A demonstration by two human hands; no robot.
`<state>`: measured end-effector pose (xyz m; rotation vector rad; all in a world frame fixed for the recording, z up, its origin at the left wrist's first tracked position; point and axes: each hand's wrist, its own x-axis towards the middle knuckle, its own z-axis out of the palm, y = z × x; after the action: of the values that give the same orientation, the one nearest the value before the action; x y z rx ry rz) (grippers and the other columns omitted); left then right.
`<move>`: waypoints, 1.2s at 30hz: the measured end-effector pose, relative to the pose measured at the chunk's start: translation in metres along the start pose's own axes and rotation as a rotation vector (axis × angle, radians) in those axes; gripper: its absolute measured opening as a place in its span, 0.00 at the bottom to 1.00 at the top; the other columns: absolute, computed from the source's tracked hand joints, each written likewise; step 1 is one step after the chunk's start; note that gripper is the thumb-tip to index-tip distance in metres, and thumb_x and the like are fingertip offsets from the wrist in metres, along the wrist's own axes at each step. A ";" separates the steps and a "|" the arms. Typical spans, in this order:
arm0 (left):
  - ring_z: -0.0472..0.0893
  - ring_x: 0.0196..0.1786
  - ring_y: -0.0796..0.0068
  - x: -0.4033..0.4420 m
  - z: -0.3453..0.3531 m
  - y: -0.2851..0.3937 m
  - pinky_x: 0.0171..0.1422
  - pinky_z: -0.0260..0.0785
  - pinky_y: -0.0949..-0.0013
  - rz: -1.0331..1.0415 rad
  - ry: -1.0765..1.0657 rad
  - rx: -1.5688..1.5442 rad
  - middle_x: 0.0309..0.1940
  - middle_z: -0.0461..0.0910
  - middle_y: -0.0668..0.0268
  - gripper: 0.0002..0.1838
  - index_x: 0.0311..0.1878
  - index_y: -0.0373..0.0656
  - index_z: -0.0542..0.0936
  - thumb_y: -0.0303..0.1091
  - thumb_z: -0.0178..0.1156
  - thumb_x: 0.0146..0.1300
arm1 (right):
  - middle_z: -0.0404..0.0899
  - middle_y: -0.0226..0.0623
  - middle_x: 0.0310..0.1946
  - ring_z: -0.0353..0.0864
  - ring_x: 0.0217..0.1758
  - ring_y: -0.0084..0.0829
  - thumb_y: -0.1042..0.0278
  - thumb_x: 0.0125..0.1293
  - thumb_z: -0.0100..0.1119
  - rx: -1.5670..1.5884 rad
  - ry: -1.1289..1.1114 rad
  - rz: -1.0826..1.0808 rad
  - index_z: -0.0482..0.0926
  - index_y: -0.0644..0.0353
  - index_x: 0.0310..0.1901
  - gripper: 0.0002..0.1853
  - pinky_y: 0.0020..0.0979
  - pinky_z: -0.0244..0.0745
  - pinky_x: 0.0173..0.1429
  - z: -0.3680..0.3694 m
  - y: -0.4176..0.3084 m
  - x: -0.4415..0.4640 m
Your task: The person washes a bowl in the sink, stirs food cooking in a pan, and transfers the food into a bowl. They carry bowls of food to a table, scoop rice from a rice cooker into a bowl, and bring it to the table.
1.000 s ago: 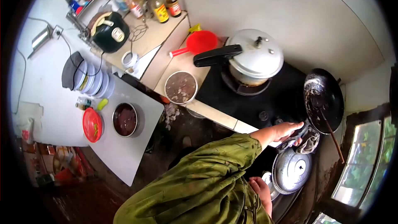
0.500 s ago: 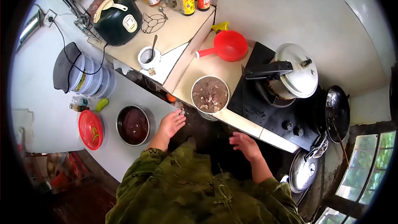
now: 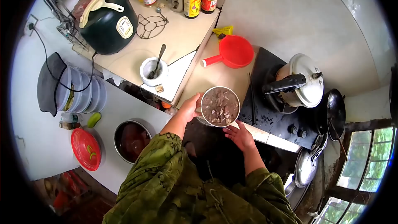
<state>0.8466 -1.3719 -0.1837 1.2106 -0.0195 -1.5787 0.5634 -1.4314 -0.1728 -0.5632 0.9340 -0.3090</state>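
A round bowl (image 3: 239,107) filled with brownish meat pieces in murky liquid (image 3: 219,105) sits at the front edge of the counter, in the middle of the head view. My left hand (image 3: 190,108) is against the bowl's left side, its fingers partly hidden behind the wall. Just below the bowl's lower right rim is my right hand (image 3: 240,137), palm turned up and fingers stretched apart. Whether its fingertips touch the bowl I cannot tell. On the grey table to the left stands a metal pot (image 3: 117,135) holding dark reddish liquid.
A pressure cooker (image 3: 304,79) stands on the black stove (image 3: 263,120), a wok (image 3: 335,108) beyond it. Behind the bowl lies a red strainer-like scoop (image 3: 236,52). A white jar (image 3: 146,68) with a spoon and a rice cooker (image 3: 110,25) occupy the upper counter. A red basket (image 3: 85,149) is far left.
Both hands have moved forward to the bowl of meat; the left now holds its side. The camera view has shifted, so the counter and table appear lower.
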 end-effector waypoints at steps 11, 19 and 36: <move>0.79 0.49 0.76 0.001 0.011 0.015 0.53 0.69 0.68 0.187 0.146 0.056 0.44 0.82 0.68 0.20 0.49 0.45 0.81 0.51 0.53 0.70 | 0.69 0.52 0.63 0.73 0.61 0.45 0.40 0.73 0.41 -0.036 -0.100 -0.024 0.49 0.54 0.75 0.37 0.43 0.70 0.61 0.000 0.000 -0.001; 0.82 0.40 0.75 0.035 0.016 0.021 0.45 0.74 0.68 -0.075 0.112 0.247 0.38 0.84 0.68 0.23 0.48 0.47 0.81 0.55 0.48 0.72 | 0.71 0.49 0.61 0.75 0.60 0.45 0.39 0.71 0.45 0.135 -0.209 -0.007 0.59 0.54 0.70 0.34 0.44 0.72 0.63 -0.001 0.015 0.030; 0.83 0.39 0.79 0.004 -0.002 0.016 0.40 0.77 0.67 -0.053 0.032 0.202 0.41 0.84 0.70 0.20 0.55 0.49 0.80 0.50 0.49 0.71 | 0.71 0.40 0.63 0.74 0.62 0.41 0.33 0.65 0.53 0.025 -0.188 -0.095 0.56 0.48 0.72 0.41 0.46 0.75 0.61 0.012 0.017 0.027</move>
<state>0.8596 -1.3807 -0.1782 1.4029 -0.1302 -1.6333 0.5893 -1.4270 -0.1949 -0.6037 0.7224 -0.3463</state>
